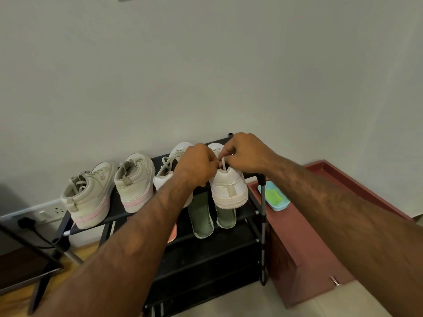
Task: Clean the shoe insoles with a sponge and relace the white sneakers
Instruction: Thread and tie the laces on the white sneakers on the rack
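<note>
The white sneaker [229, 186] under work stands heel toward the camera on the top shelf of the shoe rack [116, 209]. Its lace [223, 164] rises in a loop from the collar. The left hand [196, 164] and right hand [245, 153] meet directly over the shoe's opening, and the curled fingers of each pinch the lace. How many eyelets are threaded cannot be seen, as the hands cover them.

Just left of the grip, partly behind the left hand, the second white sneaker [163, 179] shows loose lace at its tongue. Whether it is fully laced cannot be told.

Below the grip, two green insoles [201, 216] lie side by side toward the front of the rack, outside the shoes. Whether they are clean is not evident.

Right of the grip and lower, a green sponge [274, 196] sits in a blue tray [280, 207] on a red-brown box [297, 236], well apart from both hands.

Judgement: the work is in the relacing stage, on this shoe. Finishing the lacing and refitting the insoles remain.
</note>
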Demonstrator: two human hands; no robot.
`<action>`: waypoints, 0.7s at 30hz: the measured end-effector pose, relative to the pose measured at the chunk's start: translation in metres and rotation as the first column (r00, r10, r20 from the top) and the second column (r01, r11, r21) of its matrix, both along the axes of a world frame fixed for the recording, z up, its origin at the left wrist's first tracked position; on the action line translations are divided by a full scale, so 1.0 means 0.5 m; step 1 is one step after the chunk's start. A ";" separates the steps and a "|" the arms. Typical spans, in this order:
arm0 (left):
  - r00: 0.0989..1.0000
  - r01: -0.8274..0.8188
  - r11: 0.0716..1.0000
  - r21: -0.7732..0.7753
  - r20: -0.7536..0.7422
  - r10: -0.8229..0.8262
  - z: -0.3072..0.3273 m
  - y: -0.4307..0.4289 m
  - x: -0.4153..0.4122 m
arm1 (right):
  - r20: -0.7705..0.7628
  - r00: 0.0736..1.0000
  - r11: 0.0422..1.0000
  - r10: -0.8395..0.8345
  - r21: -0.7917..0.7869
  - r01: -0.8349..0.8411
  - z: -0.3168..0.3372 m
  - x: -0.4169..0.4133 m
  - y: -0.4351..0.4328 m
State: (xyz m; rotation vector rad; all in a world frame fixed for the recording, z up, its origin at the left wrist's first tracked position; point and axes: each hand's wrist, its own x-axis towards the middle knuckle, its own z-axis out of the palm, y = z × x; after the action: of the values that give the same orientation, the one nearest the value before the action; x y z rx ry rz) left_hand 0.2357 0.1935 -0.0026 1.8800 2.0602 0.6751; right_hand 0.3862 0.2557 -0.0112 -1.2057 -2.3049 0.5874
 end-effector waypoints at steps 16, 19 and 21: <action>0.964 -0.144 0.959 -0.242 0.184 0.191 -0.009 0.021 -0.008 | -0.024 0.935 0.934 -0.355 -0.043 0.354 -0.031 -0.027 0.013; 0.953 -0.172 0.935 -0.311 0.186 0.237 -0.011 0.025 0.000 | -0.016 0.931 0.926 -0.364 -0.115 0.359 -0.043 -0.022 0.017; 0.956 -0.195 0.942 -0.273 0.161 0.244 -0.013 0.031 0.002 | -0.032 0.929 0.924 -0.369 -0.115 0.364 -0.042 -0.023 0.021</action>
State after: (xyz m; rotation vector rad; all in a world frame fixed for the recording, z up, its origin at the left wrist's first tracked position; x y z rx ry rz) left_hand 0.2368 0.2091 -0.0093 1.4015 2.1329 0.5836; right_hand 0.3747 0.2663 -0.0323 -1.6032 -1.9513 0.6004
